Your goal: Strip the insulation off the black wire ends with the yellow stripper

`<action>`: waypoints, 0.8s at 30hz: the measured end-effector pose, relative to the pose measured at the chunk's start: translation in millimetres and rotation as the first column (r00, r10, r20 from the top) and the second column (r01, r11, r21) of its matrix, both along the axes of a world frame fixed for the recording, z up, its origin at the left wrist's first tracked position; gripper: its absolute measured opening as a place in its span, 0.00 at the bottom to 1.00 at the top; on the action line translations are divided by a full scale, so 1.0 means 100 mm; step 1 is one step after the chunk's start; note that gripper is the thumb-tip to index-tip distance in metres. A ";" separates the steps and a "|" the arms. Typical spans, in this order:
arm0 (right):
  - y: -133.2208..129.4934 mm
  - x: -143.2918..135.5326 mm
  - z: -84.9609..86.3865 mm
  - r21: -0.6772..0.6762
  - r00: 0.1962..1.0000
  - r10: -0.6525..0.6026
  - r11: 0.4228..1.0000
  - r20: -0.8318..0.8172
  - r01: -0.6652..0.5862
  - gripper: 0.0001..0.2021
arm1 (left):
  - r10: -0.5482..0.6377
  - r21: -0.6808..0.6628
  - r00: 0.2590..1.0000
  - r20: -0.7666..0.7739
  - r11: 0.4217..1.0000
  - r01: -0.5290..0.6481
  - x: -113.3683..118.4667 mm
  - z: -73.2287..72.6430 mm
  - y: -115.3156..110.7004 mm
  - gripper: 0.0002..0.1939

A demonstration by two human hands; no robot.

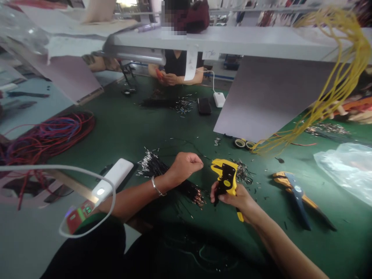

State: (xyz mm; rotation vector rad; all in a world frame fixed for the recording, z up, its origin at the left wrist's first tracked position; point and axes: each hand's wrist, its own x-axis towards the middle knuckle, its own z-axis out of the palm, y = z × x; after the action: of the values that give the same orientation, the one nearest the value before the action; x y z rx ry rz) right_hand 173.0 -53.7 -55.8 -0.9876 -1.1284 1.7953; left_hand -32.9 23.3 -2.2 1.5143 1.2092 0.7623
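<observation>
My left hand (186,166), with a silver bracelet at the wrist, is closed with thumb and fingers pressed together; a thin dark wire seems to run to its fingertips, though the pinch itself is too small to make out. Beneath that wrist lies a bundle of black wires (158,164) with silvery ends at upper left and coppery ends at lower right. My right hand (229,197) is wrapped round a yellow and black wire stripper (226,176), whose jaws point left toward my left hand. Small dark clippings (244,172) lie behind the tool.
Blue and orange pliers (298,195) and a clear plastic bag (348,166) lie right. Yellow wires (334,85) hang from the shelf (247,42). Red wire coils (61,133) and a white power bank (116,176) are left. Across the table (124,120), a person's hands (170,78) hold something red.
</observation>
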 end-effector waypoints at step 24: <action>0.02 -0.04 -0.01 0.006 0.981 -0.195 0.981 0.015 0.195 0.14 | 0.057 0.021 0.998 -0.022 0.998 -0.056 0.05 -0.01 -0.06 0.06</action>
State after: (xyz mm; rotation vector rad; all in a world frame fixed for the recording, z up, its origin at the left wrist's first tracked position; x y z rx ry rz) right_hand 169.4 -52.1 -56.8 -1.0728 -1.0076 1.6295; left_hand -28.0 17.6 -2.8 1.5142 1.2695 0.7988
